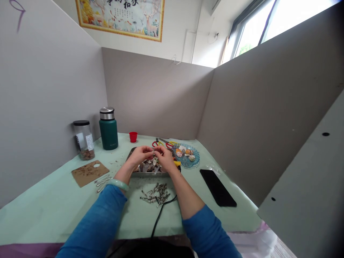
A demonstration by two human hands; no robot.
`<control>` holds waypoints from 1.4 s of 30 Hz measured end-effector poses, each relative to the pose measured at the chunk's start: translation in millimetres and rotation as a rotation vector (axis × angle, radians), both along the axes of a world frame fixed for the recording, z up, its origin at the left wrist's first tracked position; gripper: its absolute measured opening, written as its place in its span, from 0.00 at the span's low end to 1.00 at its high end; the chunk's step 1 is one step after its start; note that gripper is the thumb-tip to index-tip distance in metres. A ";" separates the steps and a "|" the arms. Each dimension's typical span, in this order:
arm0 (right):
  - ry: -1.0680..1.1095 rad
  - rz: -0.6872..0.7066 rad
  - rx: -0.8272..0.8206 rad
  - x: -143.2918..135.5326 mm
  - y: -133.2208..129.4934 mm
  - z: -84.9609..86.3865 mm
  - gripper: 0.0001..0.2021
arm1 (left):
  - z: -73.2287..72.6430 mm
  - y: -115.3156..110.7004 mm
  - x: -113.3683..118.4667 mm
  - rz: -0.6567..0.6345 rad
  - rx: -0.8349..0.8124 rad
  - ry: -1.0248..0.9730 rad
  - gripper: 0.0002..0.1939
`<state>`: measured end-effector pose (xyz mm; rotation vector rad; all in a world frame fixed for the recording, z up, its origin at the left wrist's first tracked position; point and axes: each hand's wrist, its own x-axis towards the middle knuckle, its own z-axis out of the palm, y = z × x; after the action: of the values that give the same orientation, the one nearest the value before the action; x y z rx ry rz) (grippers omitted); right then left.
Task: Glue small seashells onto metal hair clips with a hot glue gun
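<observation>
Over a metal tray (150, 175) my left hand (142, 154) and my right hand (165, 157) meet, fingertips pinched close together. Between them is something small that I cannot make out. Below the hands, the tray holds a jumble of small pieces (154, 164), some pale and some dark. A yellow tool handle (177, 163) sticks out at its right side. Closer to me, a heap of small silvery metal pieces (158, 194) lies on the green tablecloth (134, 222).
A blue glass dish (195, 157) with shell-like ornaments and red- and yellow-handled tools (169, 144) lie behind. On the left stand a jar (86, 143), green bottle (109, 132) and red cup (133, 137), near a brown board (90, 172). A black slab (218, 188) and cable (158, 216) lie nearer.
</observation>
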<state>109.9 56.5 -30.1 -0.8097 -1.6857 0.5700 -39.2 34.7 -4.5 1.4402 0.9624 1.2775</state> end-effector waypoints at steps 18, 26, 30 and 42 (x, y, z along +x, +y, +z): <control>-0.046 -0.014 0.024 -0.9 4.1 -5.2 0.09 | 0.5 3.3 0.3 0.092 0.035 0.054 0.18; -0.025 -0.021 0.003 -1.0 3.7 -5.3 0.08 | -2.1 6.0 0.7 0.053 0.084 -0.012 0.19; 0.001 -0.015 0.035 -1.1 0.8 -2.6 0.08 | -0.5 4.2 1.1 0.034 0.103 -0.056 0.20; 0.057 -0.013 0.056 0.0 -4.0 1.9 0.07 | 3.5 -2.1 2.5 0.024 -0.066 -0.157 0.19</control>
<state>109.9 52.5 -28.2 -0.7570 -1.6360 0.5295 -36.7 32.6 -1.0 1.2612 0.9110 1.3426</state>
